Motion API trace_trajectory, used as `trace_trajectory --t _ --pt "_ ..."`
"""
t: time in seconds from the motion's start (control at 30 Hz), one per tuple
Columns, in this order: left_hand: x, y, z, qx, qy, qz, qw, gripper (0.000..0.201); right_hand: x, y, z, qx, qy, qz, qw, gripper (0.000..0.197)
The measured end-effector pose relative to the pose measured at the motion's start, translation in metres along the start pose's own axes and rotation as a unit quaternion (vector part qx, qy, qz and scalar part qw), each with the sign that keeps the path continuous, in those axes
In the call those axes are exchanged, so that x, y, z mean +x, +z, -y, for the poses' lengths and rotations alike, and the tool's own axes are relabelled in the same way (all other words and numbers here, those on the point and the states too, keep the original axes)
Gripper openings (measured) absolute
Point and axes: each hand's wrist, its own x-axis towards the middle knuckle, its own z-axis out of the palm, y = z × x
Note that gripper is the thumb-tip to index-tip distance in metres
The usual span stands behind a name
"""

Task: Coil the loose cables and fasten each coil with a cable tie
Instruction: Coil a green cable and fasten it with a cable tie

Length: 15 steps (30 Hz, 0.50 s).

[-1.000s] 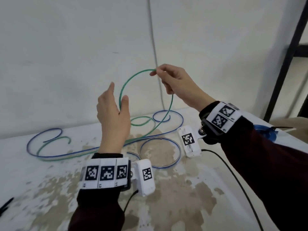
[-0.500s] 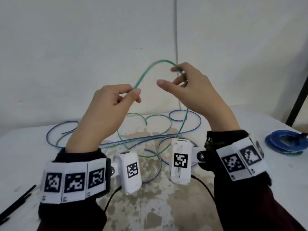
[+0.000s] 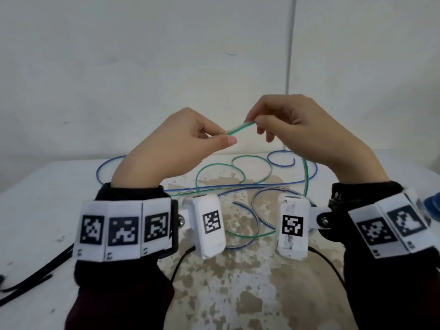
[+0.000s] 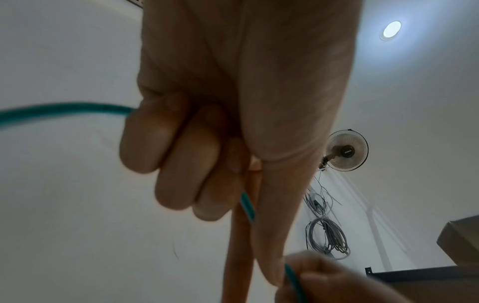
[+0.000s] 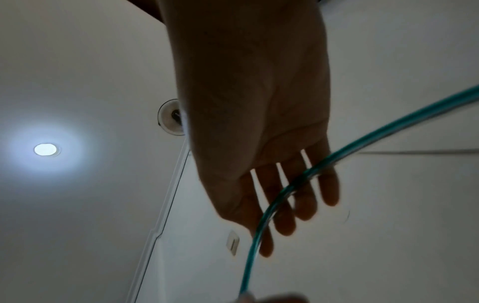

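Above the table, both hands hold one green cable [image 3: 238,128]. My left hand [image 3: 223,138] pinches it between thumb and forefinger. In the left wrist view its other fingers [image 4: 186,164] curl round the green cable [image 4: 64,108]. My right hand [image 3: 256,122] pinches the same cable a short span to the right. From there the cable drops past the right hand [image 5: 272,205], as the green cable [image 5: 376,139] in the right wrist view, to loose loops [image 3: 221,166] on the table. A loose blue cable [image 3: 281,153] lies tangled with them.
The white table [image 3: 35,210] has worn brown patches in the middle. Black cable ties [image 3: 28,279] lie at its front left edge. A finished blue coil [image 3: 434,206] sits at the right edge. A white wall stands close behind the table.
Both hands have come down and closer together. The tall green arc between them has shrunk to a short straight span. The left hand went from open beside the cable to pinching it.
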Motion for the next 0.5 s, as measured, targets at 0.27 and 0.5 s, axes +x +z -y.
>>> trace_trajectory --t 0.27,0.5 --pt "0.005 0.001 0.004 -0.039 0.034 -0.036 0.998 0.025 0.002 -0.002 0.002 -0.026 -0.032 -0.103 0.994 0.021" --pt "0.005 0.001 0.006 -0.149 0.045 -0.018 0.988 0.020 0.003 -0.001 0.002 0.026 0.000 -0.148 0.989 0.021"
